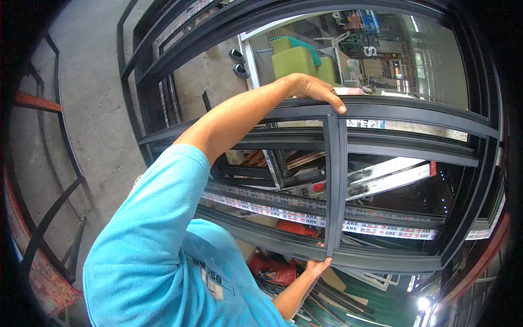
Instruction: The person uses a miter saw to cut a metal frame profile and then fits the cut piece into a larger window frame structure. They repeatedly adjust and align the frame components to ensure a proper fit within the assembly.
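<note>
A large black metal window frame (414,109) stands in front of me, with a black upright bar (335,185) running between its two long rails. My left hand (313,90) is closed over the far rail, right by the bar's far end, with the thumb on the near face and the other fingers partly hidden behind. At the bar's near end, my right hand (318,266) grips the near rail (387,264) from below, fingertips showing at the joint. Its palm is mostly hidden.
Behind the frame lie more black frame lengths, some wrapped in printed tape (261,208), and a silver metal bar (389,177). A green chair (294,57) and dark sandals (239,62) are beyond. Red-and-black metal racks (41,101) stand at left on concrete floor (101,109).
</note>
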Motion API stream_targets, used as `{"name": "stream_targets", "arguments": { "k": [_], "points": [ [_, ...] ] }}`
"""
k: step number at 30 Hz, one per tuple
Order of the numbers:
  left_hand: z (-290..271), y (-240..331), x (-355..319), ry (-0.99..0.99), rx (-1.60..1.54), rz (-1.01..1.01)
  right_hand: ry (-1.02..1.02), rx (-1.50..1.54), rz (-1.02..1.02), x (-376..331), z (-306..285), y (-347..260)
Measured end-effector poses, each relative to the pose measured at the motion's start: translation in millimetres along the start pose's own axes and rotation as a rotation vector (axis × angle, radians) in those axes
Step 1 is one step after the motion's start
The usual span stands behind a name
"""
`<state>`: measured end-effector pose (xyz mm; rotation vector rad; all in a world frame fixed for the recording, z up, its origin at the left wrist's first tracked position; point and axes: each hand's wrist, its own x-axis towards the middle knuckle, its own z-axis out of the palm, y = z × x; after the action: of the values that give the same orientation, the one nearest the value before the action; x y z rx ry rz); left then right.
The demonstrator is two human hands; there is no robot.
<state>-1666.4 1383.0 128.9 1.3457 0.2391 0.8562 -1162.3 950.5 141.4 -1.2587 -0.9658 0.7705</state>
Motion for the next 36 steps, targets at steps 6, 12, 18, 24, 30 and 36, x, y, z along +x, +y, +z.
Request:
{"name": "stream_targets", "arguments": {
  "k": [6, 12, 18, 24, 30, 36],
  "points": [
    [-4.0, -10.3, 7.4, 0.028, -0.052, 0.045, -0.035, 0.019, 0.030, 6.5, 0.2, -1.1],
    [-15.4, -22.1, 14.8, 0.024, 0.032, 0.150, 0.003, 0.016, 0.006, 4.1, 20.4, -3.6],
    [-7.0, -0.9, -4.4, -0.128, 0.053, 0.176, 0.001, 0.021, 0.028, 2.4, 25.0, -6.5],
    [-2.4, -5.9, -2.8, -0.116, -0.014, 0.184, 0.062, 0.001, 0.057, 2.5, 10.7, -3.5],
    [1.3, -4.0, -5.6, -0.079, -0.035, 0.186, 0.082, -0.004, 0.055, 2.0, 0.3, 0.6],
    [-0.6, -14.3, -0.8, -0.065, -0.043, 0.202, 0.072, 0.008, 0.051, 3.3, -7.8, 5.5]
  ]
}}
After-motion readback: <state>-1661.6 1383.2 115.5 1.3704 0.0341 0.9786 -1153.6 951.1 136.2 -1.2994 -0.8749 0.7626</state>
